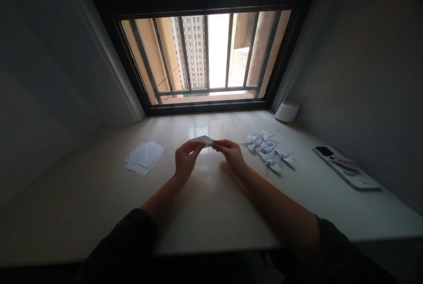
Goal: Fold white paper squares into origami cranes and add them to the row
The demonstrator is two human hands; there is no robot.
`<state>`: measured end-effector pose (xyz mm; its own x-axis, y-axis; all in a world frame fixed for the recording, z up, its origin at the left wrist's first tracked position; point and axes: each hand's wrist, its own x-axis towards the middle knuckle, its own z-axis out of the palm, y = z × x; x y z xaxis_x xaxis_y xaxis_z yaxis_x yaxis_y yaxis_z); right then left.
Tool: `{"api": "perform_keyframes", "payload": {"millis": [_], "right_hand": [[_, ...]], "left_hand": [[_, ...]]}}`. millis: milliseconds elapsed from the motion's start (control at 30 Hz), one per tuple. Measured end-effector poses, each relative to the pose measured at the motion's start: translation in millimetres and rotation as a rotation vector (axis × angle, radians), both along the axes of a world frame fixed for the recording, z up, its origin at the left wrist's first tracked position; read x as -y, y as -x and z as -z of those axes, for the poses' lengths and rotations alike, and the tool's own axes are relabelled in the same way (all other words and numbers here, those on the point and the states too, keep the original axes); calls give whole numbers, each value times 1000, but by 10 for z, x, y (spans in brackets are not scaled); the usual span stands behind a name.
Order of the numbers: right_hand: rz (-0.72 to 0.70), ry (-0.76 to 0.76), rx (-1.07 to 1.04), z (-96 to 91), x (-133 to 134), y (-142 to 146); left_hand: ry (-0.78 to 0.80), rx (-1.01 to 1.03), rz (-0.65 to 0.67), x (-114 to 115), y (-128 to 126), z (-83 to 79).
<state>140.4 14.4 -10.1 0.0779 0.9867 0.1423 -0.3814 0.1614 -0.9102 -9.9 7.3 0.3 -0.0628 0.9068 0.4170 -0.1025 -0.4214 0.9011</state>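
Between my two hands is a small folded piece of paper, held just above the white sill near its middle. My left hand pinches its left side with thumb and fingers. At the right corner, my right hand grips the paper between thumb and fingertips. Part of the paper is hidden behind the fingers. Left of my hands lies a loose stack of white paper sheets. To the right sits a pile of several folded paper cranes.
A phone in a pale case lies at the right, close to the wall. In the back right corner is a white cylindrical object. The barred window rises behind the sill, whose front edge runs near my forearms.
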Motion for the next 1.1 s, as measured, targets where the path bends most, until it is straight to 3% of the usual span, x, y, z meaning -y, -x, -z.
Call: {"api": "perform_keyframes", "payload": {"millis": [367,667,933,1100], "right_hand": [[-5,35,-31,14,-12,24],[-27,73,-96,45,-21,18],[-5,77,-75,36,-13,28],[-6,75,-80,34,-9,31]], "left_hand": [[30,40,-8,33,-29,-31],[-2,-123,-63,59,-4,-54],[57,78,28,24,-34,-32],[139,137,20,5,-50,-24]]}}
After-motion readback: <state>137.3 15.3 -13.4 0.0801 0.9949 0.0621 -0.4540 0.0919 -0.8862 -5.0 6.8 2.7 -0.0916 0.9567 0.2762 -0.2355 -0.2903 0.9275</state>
